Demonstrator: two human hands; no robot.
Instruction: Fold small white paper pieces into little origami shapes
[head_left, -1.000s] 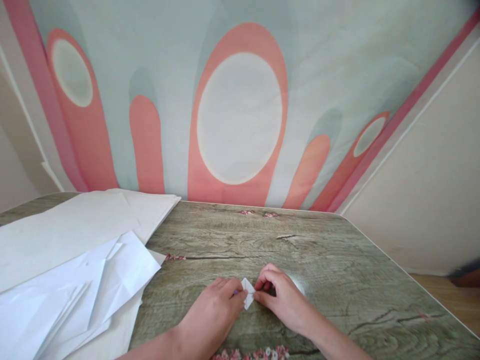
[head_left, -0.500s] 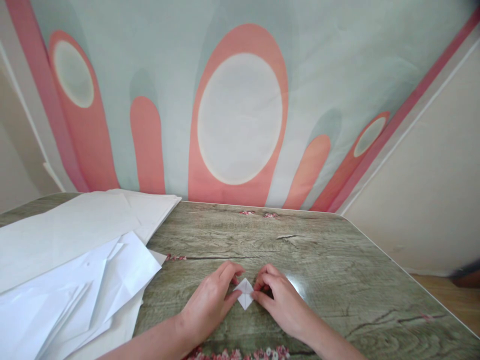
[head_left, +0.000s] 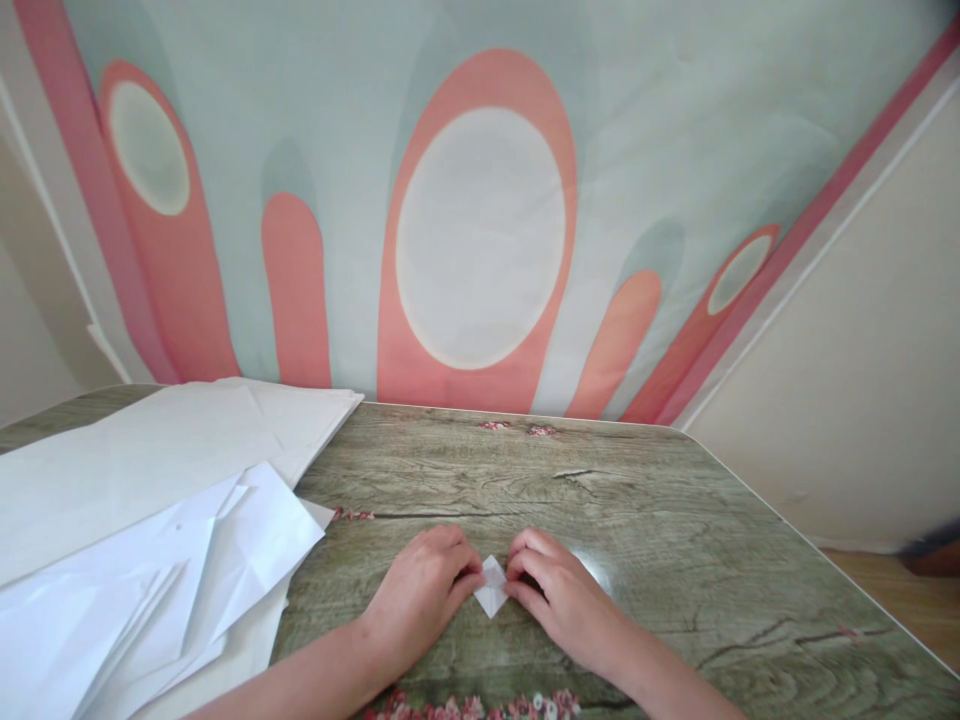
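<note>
We are seeing two bare hands working over one wood-patterned table [head_left: 637, 520], with one small folded white paper [head_left: 492, 592] lying between them near the table's front edge, turned like a diamond with one corner pointing away. The left hand [head_left: 424, 590] is gripping its left corner with thumb and fingertips drawn together, and the right hand [head_left: 570, 598] is pinching its right corner, thumb and forefinger closed while the other fingers are curling in. To the left we are counting one stack of large white sheets [head_left: 150, 430], and on top of it several smaller white papers [head_left: 259, 530] are overlapping, too many edges hidden for us to give either number. Printed on the tabletop, two small blossom clusters [head_left: 541, 431] are showing by the far edge, one flower sprig [head_left: 352, 514] is lying near the papers, and one row of blossoms [head_left: 480, 708] is running along the bottom. Behind, one pale green backdrop [head_left: 352, 100] is carrying five coral rounded shapes [head_left: 295, 290], three of them bearing one pale oval [head_left: 480, 240] each.
</note>
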